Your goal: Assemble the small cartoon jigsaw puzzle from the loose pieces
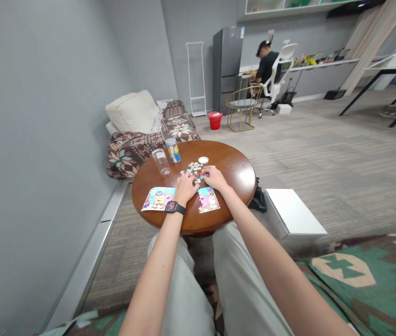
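Loose jigsaw puzzle pieces (195,166) lie in a small heap on the round brown table (229,158). At the near left of the heap, my left hand (185,187), a black watch on its wrist, rests with bent fingers slightly apart over the pieces. My right hand (214,177) reaches in from the other side, fingertips drawn together at a puzzle piece, mostly hidden by the fingers. A cartoon picture sheet (156,199) lies left of my left wrist, partly covered. Between my forearms is a partly joined puzzle section (208,199) with a jagged left edge.
Behind the pieces are a white round lid (203,160), a printed can (173,150) and a clear cylindrical container (161,161). A white box (294,211) stands right of the table. Farther back, a person (267,63) sits by the counter near a red bucket (215,120).
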Tool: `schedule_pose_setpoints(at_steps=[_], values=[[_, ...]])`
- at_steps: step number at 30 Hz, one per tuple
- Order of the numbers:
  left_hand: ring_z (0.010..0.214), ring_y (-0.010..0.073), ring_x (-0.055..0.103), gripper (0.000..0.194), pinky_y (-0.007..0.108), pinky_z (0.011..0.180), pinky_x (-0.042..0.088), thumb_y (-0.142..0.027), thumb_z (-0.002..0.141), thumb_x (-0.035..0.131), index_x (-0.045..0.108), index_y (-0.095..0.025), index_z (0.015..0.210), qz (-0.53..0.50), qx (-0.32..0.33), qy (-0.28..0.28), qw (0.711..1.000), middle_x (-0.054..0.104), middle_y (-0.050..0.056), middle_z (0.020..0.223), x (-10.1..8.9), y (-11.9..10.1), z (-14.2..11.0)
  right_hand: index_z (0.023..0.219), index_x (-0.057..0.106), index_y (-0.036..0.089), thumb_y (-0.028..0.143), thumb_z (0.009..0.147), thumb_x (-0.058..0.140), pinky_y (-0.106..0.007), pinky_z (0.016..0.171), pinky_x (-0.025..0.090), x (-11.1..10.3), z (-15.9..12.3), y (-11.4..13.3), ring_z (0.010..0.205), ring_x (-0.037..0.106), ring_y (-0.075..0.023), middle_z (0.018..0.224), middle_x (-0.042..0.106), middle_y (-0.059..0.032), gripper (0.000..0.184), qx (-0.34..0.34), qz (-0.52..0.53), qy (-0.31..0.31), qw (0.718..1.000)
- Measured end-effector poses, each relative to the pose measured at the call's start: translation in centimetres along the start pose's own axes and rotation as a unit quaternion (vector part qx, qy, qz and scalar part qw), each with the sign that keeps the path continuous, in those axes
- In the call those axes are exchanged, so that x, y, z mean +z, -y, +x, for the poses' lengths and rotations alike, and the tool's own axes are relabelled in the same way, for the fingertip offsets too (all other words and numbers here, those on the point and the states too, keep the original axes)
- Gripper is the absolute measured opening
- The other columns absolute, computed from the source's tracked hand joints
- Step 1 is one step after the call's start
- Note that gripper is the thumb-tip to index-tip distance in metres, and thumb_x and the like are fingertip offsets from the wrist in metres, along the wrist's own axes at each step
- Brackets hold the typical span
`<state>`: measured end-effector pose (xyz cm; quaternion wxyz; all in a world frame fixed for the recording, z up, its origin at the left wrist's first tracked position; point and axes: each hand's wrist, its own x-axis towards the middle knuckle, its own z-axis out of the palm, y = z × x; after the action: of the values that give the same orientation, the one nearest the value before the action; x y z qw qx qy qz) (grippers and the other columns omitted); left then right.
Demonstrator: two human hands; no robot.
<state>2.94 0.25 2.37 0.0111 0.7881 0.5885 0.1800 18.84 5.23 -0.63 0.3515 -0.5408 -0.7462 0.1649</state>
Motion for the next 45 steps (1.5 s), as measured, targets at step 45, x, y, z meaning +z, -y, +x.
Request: schedule_pose_setpoints(at_steps=[45], values=[[0.114, 0.0245, 0.055, 0.026, 0.037, 0.095, 0.046, -0.029, 0.099, 0.05, 0.073, -0.021, 0.109, 0.004, -0.003, -0.005, 1.0, 0.063, 0.009, 0.113, 0.7, 0.4, 0.0, 0.074, 0.07, 0.022, 0.005, 0.057, 0.051, -0.036, 0.099, 0.049, -0.1, -0.1, -1.3, 0.095, 0.065, -0.0202, 0.093, 0.072, -0.0013, 0.03, 0.04, 0.178, -0.071, 0.981]])
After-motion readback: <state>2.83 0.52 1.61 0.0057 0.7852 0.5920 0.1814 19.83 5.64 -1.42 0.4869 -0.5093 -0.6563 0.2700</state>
